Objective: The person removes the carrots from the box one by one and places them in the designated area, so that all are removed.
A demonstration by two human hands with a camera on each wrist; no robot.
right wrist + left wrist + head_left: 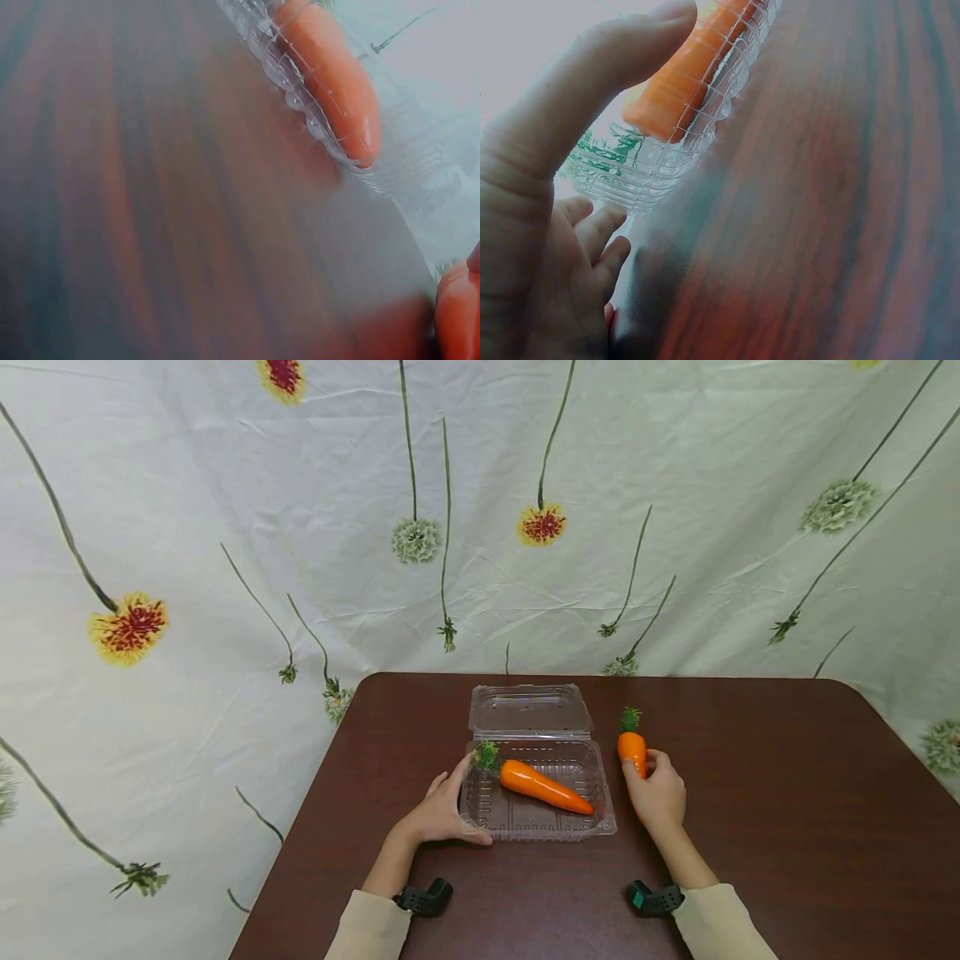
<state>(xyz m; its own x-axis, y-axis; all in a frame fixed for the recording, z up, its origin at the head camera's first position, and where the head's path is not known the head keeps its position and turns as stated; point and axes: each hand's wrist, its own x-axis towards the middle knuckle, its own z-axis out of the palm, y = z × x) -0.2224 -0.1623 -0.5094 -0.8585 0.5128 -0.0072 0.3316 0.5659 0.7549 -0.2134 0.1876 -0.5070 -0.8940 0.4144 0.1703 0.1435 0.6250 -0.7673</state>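
Touching box (540, 832) at eight o'clock with wide-spread left hand (441, 814); gripping a carrot (632, 747) with right hand (657, 790) at box's three.

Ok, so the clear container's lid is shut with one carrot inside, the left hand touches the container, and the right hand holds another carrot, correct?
No: the lid is open, folded back, as the head view shows. The rest holds: one carrot inside the clear container, the left hand touching it, the right hand holding another carrot.
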